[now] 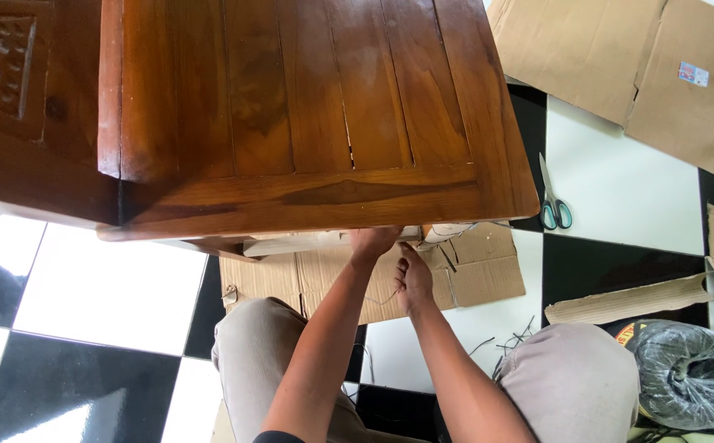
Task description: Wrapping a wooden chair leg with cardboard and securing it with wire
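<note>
From the head camera, a big brown wooden table (316, 115) fills the top of the view. Both hands reach under its front edge. The left hand (371, 243) is up against the cardboard wrap (291, 244) just under the tabletop, fingers curled, but I cannot tell how tight the hold is. The right hand (413, 279) sits just below it, fingers bent, maybe pinching a thin string (385, 299); that is too small to be sure.

The table looks heavy, hard and smooth, so the thick edge seems the best place to grab. The cardboard looks light and bendy and could tear.

The table legs are hidden. Scissors (552, 205) lie on the black and white floor (102, 287), near flat cardboard sheets (619, 57) and a roll of plastic wrap (685, 373).
</note>
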